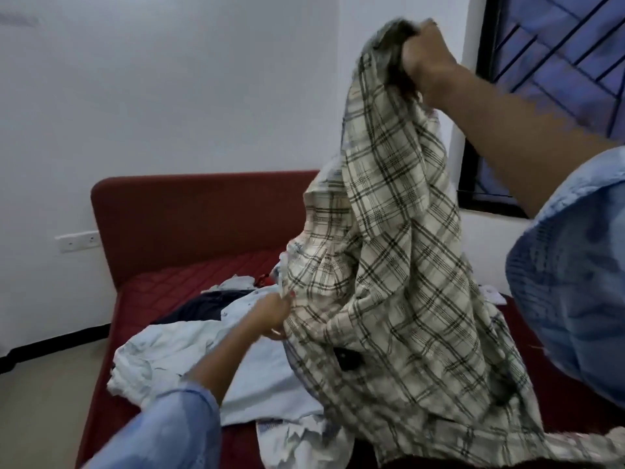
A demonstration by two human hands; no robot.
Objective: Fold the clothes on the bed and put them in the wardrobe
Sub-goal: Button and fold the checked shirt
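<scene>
Above the middle of the bed (189, 286) we hold a cream checked shirt (392, 265) up in the air. Our right hand (426, 59) is raised high, its fingers clenched round a bunched part of the cloth at the top; which part of the shirt that is, we cannot tell. Our left hand (270, 316) is low and nearer the mattress, and its fingers pinch the shirt's left edge about midway down.

So the shirt hangs with its long axis nearly upright, sloping from the right hand down toward the near edge of the bed, where its lower end drapes over the other clothes. It lies to the right of the left fingers and below the right ones. The left hand is the nearer to the loose lower half.

Beneath it, toward the left edge of the bed, lies a pale blue shirt (189, 360), crumpled, with a dark garment (203, 306) beyond it toward the headboard (203, 214). We judge the folding is barely begun: this shirt needs spreading flat first, and the wardrobe is not in view.
</scene>
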